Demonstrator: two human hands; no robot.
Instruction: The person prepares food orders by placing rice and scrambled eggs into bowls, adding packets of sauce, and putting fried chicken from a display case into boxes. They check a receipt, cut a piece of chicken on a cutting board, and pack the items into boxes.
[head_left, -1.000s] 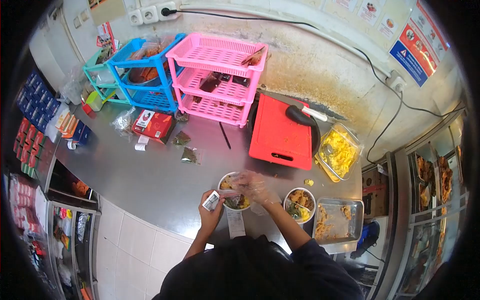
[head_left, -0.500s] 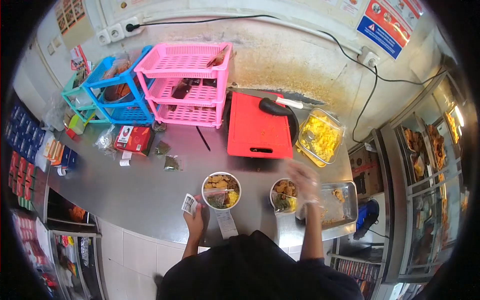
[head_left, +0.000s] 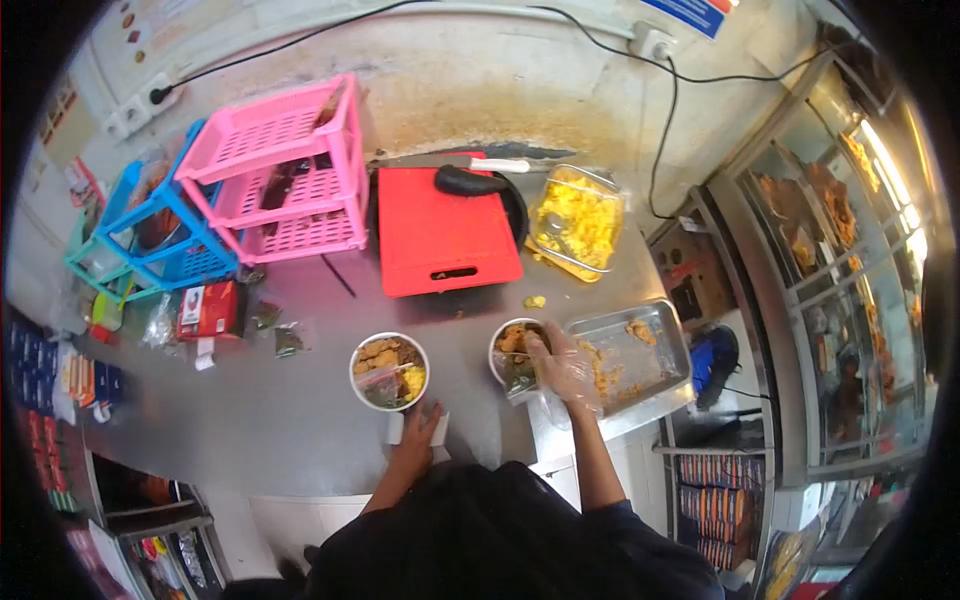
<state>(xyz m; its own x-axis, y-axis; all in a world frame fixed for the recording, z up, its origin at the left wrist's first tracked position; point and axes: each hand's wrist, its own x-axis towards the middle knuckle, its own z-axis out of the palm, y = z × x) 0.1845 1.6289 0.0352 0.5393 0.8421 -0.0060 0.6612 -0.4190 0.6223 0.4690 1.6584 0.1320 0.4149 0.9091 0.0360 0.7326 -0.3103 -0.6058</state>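
Note:
My left hand (head_left: 417, 437) is at the table's front edge, its fingers closed on a white paper slip (head_left: 440, 430), just below the left bowl (head_left: 390, 371). That white round bowl holds brown fried pieces, yellow scrambled egg and a small clear packet with green contents. My right hand (head_left: 566, 372), in a clear plastic glove, reaches over the right side of the second bowl (head_left: 512, 352) with fingers stretched over the food. Brown pieces and a similar packet show there; the rest is hidden under the glove. A bit of egg (head_left: 535, 301) lies on the table behind it.
A metal tray (head_left: 640, 375) with brown crumbs is beside my right hand. Behind stand a red cutting board (head_left: 445, 235), a knife (head_left: 490, 165) and a container of scrambled egg (head_left: 580, 220). Pink baskets (head_left: 285, 185), blue baskets (head_left: 165, 225) and a red box (head_left: 210, 310) occupy the left.
My view has shifted right. My left hand has moved from the left side of the left bowl to below it, with the slip. My gloved right hand has come down onto the second bowl.

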